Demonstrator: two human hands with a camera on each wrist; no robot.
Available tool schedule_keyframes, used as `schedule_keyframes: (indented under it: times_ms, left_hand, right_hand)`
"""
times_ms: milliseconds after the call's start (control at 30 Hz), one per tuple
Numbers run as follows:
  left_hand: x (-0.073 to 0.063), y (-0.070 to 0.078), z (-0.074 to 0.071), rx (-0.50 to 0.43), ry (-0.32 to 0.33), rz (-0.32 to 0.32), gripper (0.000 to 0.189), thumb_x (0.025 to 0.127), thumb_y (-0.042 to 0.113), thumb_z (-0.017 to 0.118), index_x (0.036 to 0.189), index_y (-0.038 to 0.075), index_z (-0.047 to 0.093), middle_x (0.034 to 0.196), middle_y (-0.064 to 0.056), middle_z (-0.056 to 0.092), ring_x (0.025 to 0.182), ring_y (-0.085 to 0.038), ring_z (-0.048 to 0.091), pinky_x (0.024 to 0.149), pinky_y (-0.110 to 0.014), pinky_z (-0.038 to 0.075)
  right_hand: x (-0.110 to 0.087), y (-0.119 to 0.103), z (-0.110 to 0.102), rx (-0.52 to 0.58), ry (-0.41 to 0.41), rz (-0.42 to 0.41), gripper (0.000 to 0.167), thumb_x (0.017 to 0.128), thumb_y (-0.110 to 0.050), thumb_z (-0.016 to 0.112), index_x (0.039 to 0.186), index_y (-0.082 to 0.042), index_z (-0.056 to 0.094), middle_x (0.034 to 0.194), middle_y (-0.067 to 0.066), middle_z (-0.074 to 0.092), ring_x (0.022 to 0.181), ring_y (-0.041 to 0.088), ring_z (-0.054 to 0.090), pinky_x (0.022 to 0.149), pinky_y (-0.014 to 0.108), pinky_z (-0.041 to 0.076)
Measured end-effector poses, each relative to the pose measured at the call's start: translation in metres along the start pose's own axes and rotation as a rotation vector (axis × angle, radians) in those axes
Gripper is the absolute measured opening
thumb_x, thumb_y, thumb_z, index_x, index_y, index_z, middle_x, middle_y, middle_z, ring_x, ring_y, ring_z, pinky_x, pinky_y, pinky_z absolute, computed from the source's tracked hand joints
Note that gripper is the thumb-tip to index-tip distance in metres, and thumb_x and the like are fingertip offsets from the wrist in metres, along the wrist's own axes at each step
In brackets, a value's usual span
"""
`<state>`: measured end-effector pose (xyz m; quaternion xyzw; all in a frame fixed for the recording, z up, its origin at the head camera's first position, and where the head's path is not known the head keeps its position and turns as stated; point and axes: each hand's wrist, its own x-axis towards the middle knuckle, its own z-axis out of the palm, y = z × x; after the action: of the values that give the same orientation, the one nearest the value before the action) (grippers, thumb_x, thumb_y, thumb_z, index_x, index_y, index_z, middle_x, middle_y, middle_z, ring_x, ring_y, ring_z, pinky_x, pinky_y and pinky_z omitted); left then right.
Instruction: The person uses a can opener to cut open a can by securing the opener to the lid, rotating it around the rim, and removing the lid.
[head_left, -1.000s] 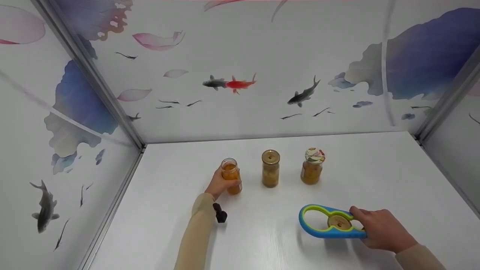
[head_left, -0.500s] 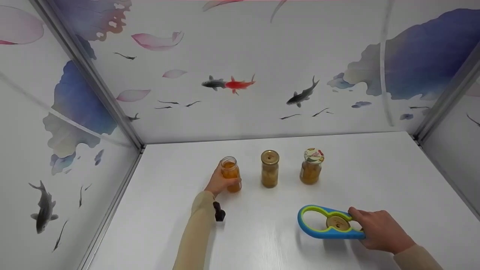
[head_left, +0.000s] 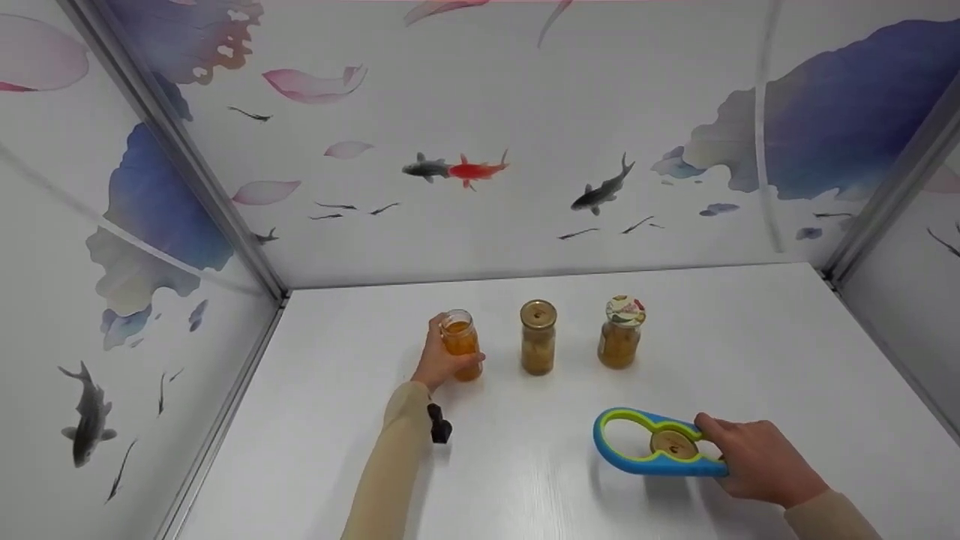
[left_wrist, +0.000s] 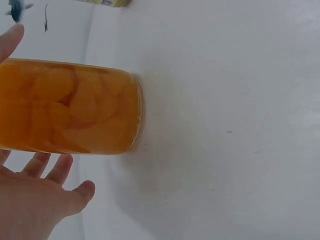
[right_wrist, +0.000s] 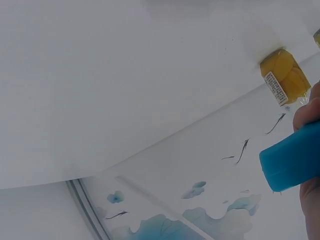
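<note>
In the head view my left hand (head_left: 441,361) holds a lidless glass jar of orange fruit pieces (head_left: 460,339). The thumb crosses its near side and the fingers lie along its left. The left wrist view has the same fruit jar (left_wrist: 75,107) close up, its base at or just over the table. My right hand (head_left: 769,459) grips the handle of a blue and green jar opener (head_left: 609,453) above the table at the right. A gold lid (head_left: 675,444) sits within the opener's smaller opening. Just the blue handle end (right_wrist: 290,159) shows in the right wrist view.
To the right of the held jar stand a gold-lidded jar (head_left: 538,349) and a jar with a patterned lid (head_left: 621,337). The white table (head_left: 510,480) ends at a printed back wall (head_left: 465,240) and side walls.
My left hand and its jar have shifted slightly toward the back wall. The thumb tip now sticks out past the jar's right side. My right hand with the jar opener has barely moved.
</note>
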<state>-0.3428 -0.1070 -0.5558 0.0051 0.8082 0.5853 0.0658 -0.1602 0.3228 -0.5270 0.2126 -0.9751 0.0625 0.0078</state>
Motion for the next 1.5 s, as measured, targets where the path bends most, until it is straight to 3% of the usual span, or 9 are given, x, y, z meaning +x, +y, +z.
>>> schedule_keyframes:
  times_ms: [333, 600, 733, 967, 1167, 1367, 1500]
  left_hand:
    - [-0.027, -0.010, -0.025, 0.012, -0.101, -0.069, 0.098, 0.075, 0.025, 0.084, 0.148, 0.013, 0.019, 0.150, -0.023, 0.022, 0.137, -0.041, 0.024, 0.108, -0.058, 0.026]
    - [-0.046, -0.024, -0.033, -0.008, -0.220, -0.106, 0.091, 0.081, 0.021, 0.078, 0.148, 0.013, 0.017, 0.145, -0.022, 0.033, 0.134, -0.040, 0.033, 0.106, -0.056, 0.030]
    - [-0.055, -0.026, -0.031, -0.007, -0.311, -0.111, 0.082, 0.084, 0.024, 0.076, 0.146, 0.012, 0.024, 0.140, -0.017, 0.039, 0.129, -0.036, 0.039, 0.104, -0.054, 0.035]
    - [-0.066, -0.027, -0.012, -0.052, -0.528, -0.063, 0.051, 0.091, 0.021, 0.067, 0.133, 0.002, 0.045, 0.127, -0.013, 0.053, 0.115, -0.027, 0.054, 0.102, -0.045, 0.041]
    - [-0.069, -0.021, 0.014, -0.113, -0.628, -0.014, 0.041, 0.094, 0.013, 0.063, 0.129, -0.003, 0.050, 0.122, -0.012, 0.058, 0.112, -0.026, 0.057, 0.099, -0.040, 0.044]
    - [-0.071, -0.009, 0.041, -0.170, -0.709, 0.003, 0.041, 0.094, 0.013, 0.062, 0.131, -0.001, 0.049, 0.124, -0.010, 0.059, 0.115, -0.026, 0.056, 0.097, -0.038, 0.046]
    - [-0.075, -0.004, 0.057, -0.157, -0.773, 0.043, 0.040, 0.094, 0.015, 0.063, 0.130, 0.002, 0.050, 0.123, -0.006, 0.060, 0.113, -0.019, 0.057, 0.095, -0.034, 0.047]
  right_hand:
    - [-0.005, -0.004, 0.001, -0.008, 0.027, 0.052, 0.054, 0.059, -0.015, 0.088, 0.099, -0.016, 0.051, 0.091, 0.004, 0.071, 0.050, 0.007, 0.044, 0.056, 0.031, 0.052]
    - [-0.004, -0.007, 0.003, -0.006, 0.041, 0.044, 0.054, 0.059, -0.015, 0.088, 0.099, -0.016, 0.052, 0.091, 0.002, 0.071, 0.051, 0.006, 0.044, 0.057, 0.030, 0.052]
    - [0.000, -0.010, 0.004, 0.009, 0.040, 0.038, 0.054, 0.059, -0.015, 0.089, 0.099, -0.016, 0.052, 0.091, 0.003, 0.071, 0.052, 0.007, 0.044, 0.059, 0.031, 0.053]
    - [0.008, -0.017, 0.004, 0.012, 0.058, 0.009, 0.051, 0.060, -0.014, 0.085, 0.098, -0.016, 0.051, 0.089, 0.002, 0.070, 0.051, 0.006, 0.042, 0.053, 0.027, 0.048]
    - [0.015, -0.024, 0.003, 0.031, 0.062, -0.010, 0.050, 0.060, -0.012, 0.084, 0.097, -0.015, 0.050, 0.088, 0.003, 0.070, 0.051, 0.005, 0.043, 0.052, 0.029, 0.048]
    - [0.022, -0.030, 0.001, 0.049, 0.065, -0.028, 0.053, 0.059, -0.015, 0.088, 0.098, -0.015, 0.052, 0.088, 0.003, 0.071, 0.053, 0.006, 0.046, 0.056, 0.032, 0.051]
    - [0.028, -0.035, 0.001, 0.053, 0.087, -0.054, 0.053, 0.059, -0.017, 0.089, 0.098, -0.014, 0.054, 0.089, 0.004, 0.072, 0.053, 0.007, 0.050, 0.056, 0.033, 0.052]
